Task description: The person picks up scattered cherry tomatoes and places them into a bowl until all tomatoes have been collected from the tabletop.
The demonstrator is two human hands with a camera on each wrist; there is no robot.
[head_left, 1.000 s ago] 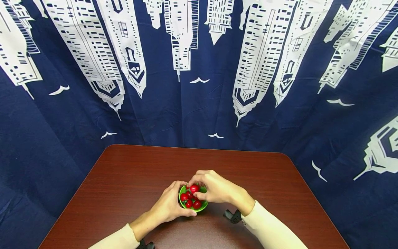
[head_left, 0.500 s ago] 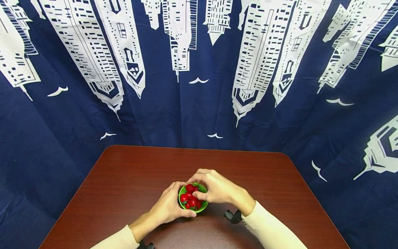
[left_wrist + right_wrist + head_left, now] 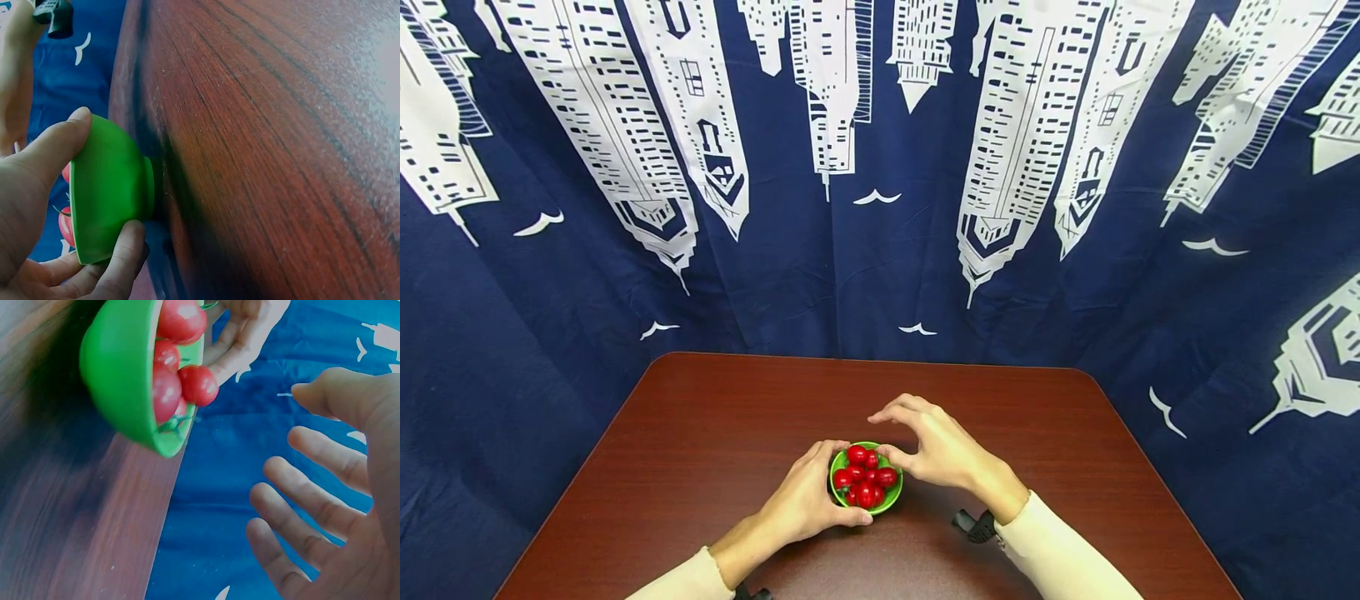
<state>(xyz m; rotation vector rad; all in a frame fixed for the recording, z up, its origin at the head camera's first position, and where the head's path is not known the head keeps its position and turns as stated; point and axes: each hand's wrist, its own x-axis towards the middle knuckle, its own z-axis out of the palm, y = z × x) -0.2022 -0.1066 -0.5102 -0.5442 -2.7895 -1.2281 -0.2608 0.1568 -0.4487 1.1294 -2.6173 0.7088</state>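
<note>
A small green bowl (image 3: 112,187) full of red cherry tomatoes (image 3: 866,496) stands near the middle of the table. My left hand (image 3: 808,496) grips it from the left, thumb at the near side of the rim and fingers around the far side. In the left wrist view, the thumb and fingers press on the bowl's outer wall. My right hand (image 3: 943,446) is at the bowl's upper right with its fingers spread and nothing in them; its thumb tip overlaps the rim in the head view. Green stems show on some tomatoes (image 3: 181,322) in the right wrist view.
The brown wooden table (image 3: 737,417) has rounded far corners. Behind and around it hangs a dark blue cloth (image 3: 850,267) printed with white buildings and birds. A black wrist camera (image 3: 973,527) sits under the right wrist.
My right hand has lifted from the tomatoes, moving up and right with its fingers spreading. The tomatoes lie in a different arrangement. My left hand still holds the bowl in place.
</note>
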